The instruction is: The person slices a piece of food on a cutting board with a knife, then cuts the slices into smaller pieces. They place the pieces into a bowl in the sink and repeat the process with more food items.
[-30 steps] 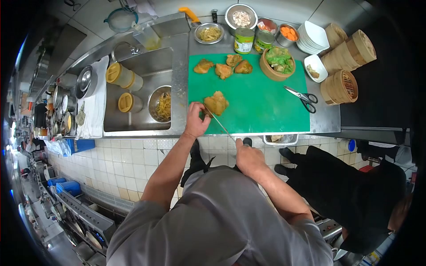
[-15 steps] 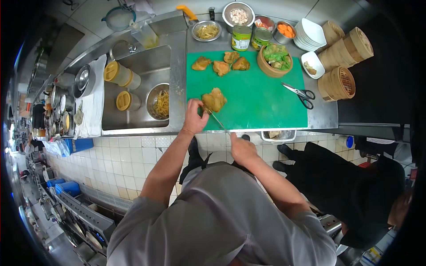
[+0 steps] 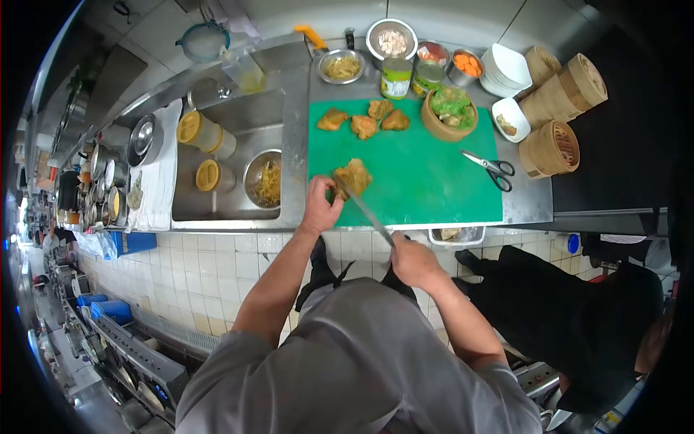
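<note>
My right hand (image 3: pixel 413 262) is closed round the handle of a knife (image 3: pixel 369 213), whose blade slants up and left onto a brownish-yellow piece of meat (image 3: pixel 354 178). My left hand (image 3: pixel 322 206) is at the left edge of that piece, its curled fingers pressing on it. The piece lies on the green cutting board (image 3: pixel 412 181), near its left front. Farther back on the board sit several similar pieces (image 3: pixel 364 126). A round bamboo basket of green leaves (image 3: pixel 452 112) stands at the board's back, and black-handled scissors (image 3: pixel 491 168) lie at its right.
To the left is a steel sink (image 3: pixel 253 123) with lidded containers (image 3: pixel 208 176) and a bowl of yellow strips (image 3: pixel 267 181). Bowls, cans (image 3: pixel 395 78), white dishes (image 3: pixel 506 69) and bamboo steamers (image 3: pixel 549 148) line the back and right. A person in black (image 3: pixel 571 318) stands at the right.
The knife's blade now lies over the meat with more of its length showing, and my right hand has moved slightly right. The whole view has shifted a little down.
</note>
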Available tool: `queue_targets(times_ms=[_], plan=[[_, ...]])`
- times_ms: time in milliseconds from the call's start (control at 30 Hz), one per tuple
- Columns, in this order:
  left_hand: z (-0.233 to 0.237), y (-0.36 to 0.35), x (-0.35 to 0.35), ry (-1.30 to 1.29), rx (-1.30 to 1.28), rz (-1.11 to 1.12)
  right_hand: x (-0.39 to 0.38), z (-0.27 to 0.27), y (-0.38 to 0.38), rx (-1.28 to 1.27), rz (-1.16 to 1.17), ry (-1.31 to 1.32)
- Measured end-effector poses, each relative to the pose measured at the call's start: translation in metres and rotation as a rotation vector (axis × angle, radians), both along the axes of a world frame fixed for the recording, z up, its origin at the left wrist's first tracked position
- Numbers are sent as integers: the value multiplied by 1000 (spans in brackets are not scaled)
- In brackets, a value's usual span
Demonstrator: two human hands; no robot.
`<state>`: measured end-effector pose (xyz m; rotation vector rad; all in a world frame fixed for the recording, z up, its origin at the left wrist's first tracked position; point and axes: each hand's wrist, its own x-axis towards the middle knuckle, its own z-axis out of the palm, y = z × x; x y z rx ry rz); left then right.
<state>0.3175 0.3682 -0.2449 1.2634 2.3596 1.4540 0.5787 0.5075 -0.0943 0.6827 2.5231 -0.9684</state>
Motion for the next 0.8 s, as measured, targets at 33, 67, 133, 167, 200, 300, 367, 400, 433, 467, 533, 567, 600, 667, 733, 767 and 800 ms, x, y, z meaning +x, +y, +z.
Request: queue_targets(times_ms=[33, 67, 133, 167, 200, 300, 367, 400, 433, 467, 533, 567, 600, 667, 733, 767, 800], plan=[[-1, -5, 4, -9, -10, 1, 5, 7, -3, 18, -11, -1], [0, -2, 0, -4, 0, 2, 3, 8, -1, 19, -9, 3], [-2, -4, 2, -11, -4, -3, 7, 10, -5, 74, -7, 21], [-2, -3, 1, -4, 5, 0, 5, 13, -8, 105, -7, 28], [-1, -1, -1, 4, 14, 2, 3, 17, -9, 103, -7, 27], [3, -1, 0, 46, 41, -18, -1, 27, -16, 94, 39, -103], [4, -1, 0, 45, 35, -15, 0, 28, -19, 79, 55, -136], [5, -1, 0, 47, 31, -12, 0, 27, -20, 80, 56, -138], [6, -1, 1, 45, 30, -11, 0, 24, -21, 78, 58, -147], [7, -1, 1, 51, 26, -13, -1, 21, -22, 77, 60, -156], [8, -1, 0, 55, 20, -15, -1, 18, -23, 71, 58, -161], [9, -1, 0, 71, 12, -11, -2, 17, -22, 68, 55, -164], [8, -1, -1, 85, 2, -7, -1, 18, -23, 67, 57, -165], [5, -1, -1, 78, 5, -2, -1, 20, -22, 72, 64, -162], [5, -1, 1, 66, 5, 3, 0, 22, -22, 76, 61, -157], [4, -1, 1, 74, 8, 0, 0, 22, -23, 80, 56, -147], [5, -2, 0, 82, 8, -2, -1, 21, -23, 67, 51, -163]])
